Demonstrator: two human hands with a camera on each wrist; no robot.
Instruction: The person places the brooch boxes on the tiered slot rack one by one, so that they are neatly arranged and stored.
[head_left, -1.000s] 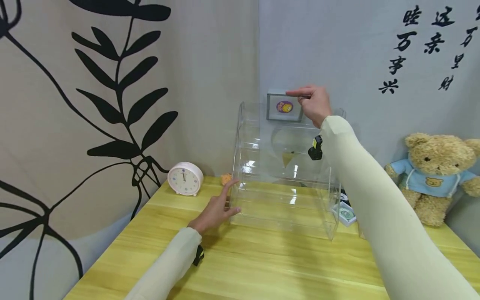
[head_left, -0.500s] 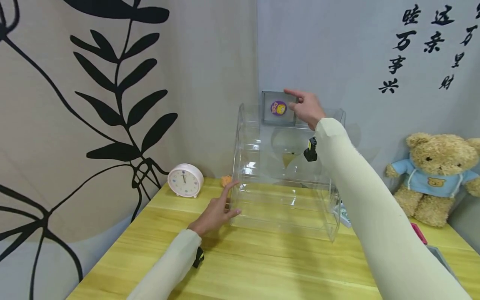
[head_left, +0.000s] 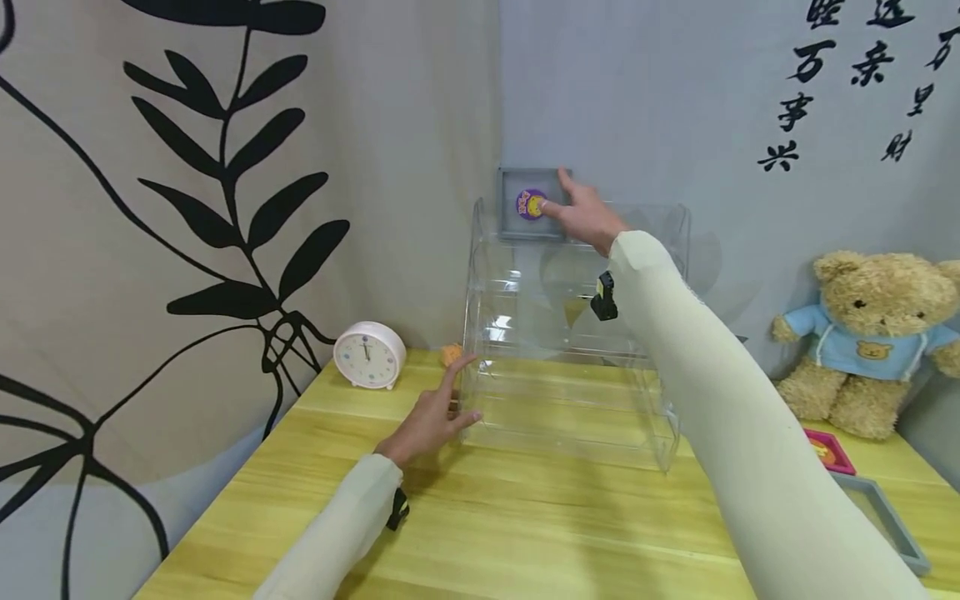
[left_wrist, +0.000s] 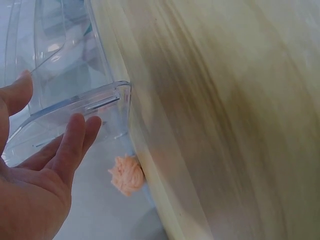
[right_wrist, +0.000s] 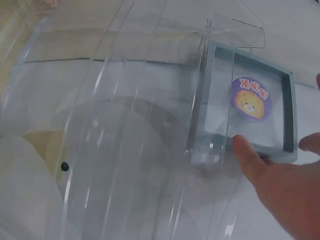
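In the head view, a square grey picture frame (head_left: pixel 534 237) with a round purple badge (head_left: pixel 529 204) inside stands on the top level of a clear acrylic tiered stand (head_left: pixel 562 433). My right hand (head_left: pixel 588 215) holds the frame at its right side, the thumb over the front and the index finger near the upper corner. The right wrist view shows the thumb (right_wrist: pixel 245 152) on the frame's border, with the other fingers partly hidden. My left hand (head_left: pixel 429 425) spreads against the stand's lower left side. In the left wrist view its fingers look fairly straight beside the clear panel (left_wrist: pixel 75 102).
A pink round clock (head_left: pixel 370 356) and a small orange object (head_left: pixel 451 355) stand left of the stand. At right sit a teddy bear (head_left: pixel 870 333), a red frame (head_left: pixel 832 452) and another grey frame (head_left: pixel 888 521) on the wooden table (head_left: pixel 450 533). A wall rises behind.
My right hand and the picture frame have moved left along the top of the stand. The frame now faces more toward me, and the thumb has come over its front. My left hand stays put.
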